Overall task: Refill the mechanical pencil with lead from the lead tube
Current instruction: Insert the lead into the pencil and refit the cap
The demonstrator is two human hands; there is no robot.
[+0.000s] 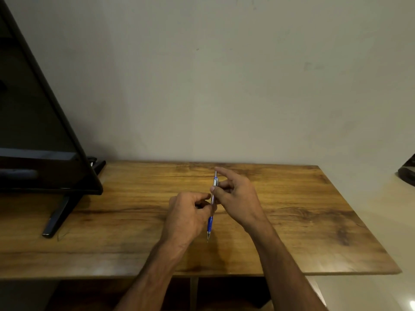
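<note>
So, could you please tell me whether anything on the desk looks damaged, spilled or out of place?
Nothing stands out. Both hands hold the mechanical pencil upright above the wooden desk, left hand at its middle, right hand near the top. No lead tube is visible, perhaps hidden in a hand.

Wooden table (292, 221) with dark grain streaks, set flush against a plain, faintly marked beige wall (224, 75). On the table's left end stands a black monitor (33, 131) on a splayed stand (58, 216). Right of the table, pale floor (381, 221) and a dark object (407, 171), partly cropped. Lighting dim, warm.
</note>
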